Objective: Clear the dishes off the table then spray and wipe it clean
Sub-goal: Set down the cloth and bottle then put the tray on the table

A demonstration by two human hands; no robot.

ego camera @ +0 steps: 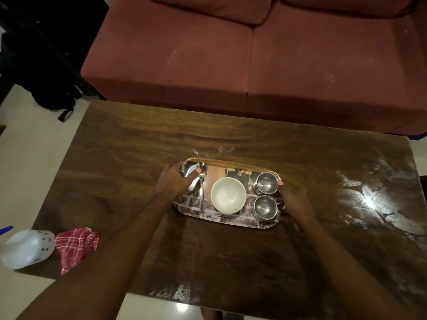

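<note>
1. While the dishes sit together on a rectangular mirror-bright steel tray (pixel 231 218) just past the middle of the brown wood-grain tabletop (pixel 129 158), the step in hand looks like carrying the whole load off at once.
2. The left hand (pixel 172 179) holds the tray's 9 o'clock end, thumb over the rim beside a long steel spoon (pixel 201 188). The right hand (pixel 293 195) holds the 3 o'clock end, one fingertip showing near the farther cup. Each grip is narrow, closed on the rim; how far the fingers reach underneath is hidden.
3. A round white bowl (pixel 228 195) stands at the tray's centre. The spoon lies at its 9 o'clock, running 12 to 6. Two small steel cups (pixel 266 183) stand at its 3 o'clock, one just behind the other.
4. Whether the tray has left the tabletop cannot be told.
5. To lift well, raise both ends together and keep the tray level. Bowl and cups probably stand loose on slick metal, so a tilt would likely send them sliding. The spoon would go first.
6. Move slowly, with the tray close to the body.
7. A translucent white plastic spray bottle (pixel 27 248) lies on its side at the tabletop's 8 o'clock corner, touching a red-and-white checked cloth (pixel 77 244).
8. White smears (pixel 369 195) mark the 3 o'clock side, which will likely need the most wiping.
</note>
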